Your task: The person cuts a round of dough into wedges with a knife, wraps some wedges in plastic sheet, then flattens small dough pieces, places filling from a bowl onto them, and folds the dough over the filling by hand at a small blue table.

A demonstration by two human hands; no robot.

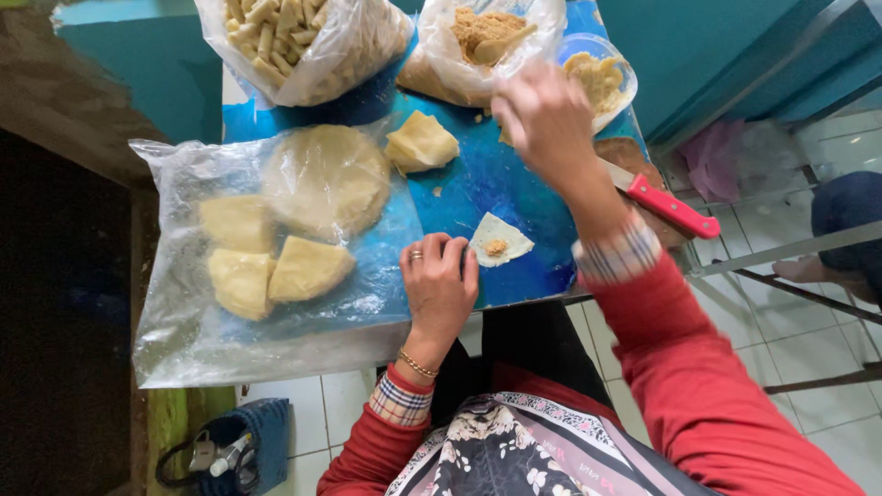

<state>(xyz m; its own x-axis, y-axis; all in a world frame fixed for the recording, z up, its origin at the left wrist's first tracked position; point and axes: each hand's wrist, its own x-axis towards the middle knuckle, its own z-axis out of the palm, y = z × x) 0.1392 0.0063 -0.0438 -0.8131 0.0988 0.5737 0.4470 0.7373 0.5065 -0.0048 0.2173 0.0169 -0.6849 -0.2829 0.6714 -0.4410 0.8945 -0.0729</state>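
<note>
Resting on the blue table (478, 184), the left hand (438, 287) lies loosely curled, fingertips touching a triangular dough wrapper (499, 241) with a dab of filling. The right hand (548, 119) reaches toward the filling bag (478, 46); its grip I cannot tell.
</note>
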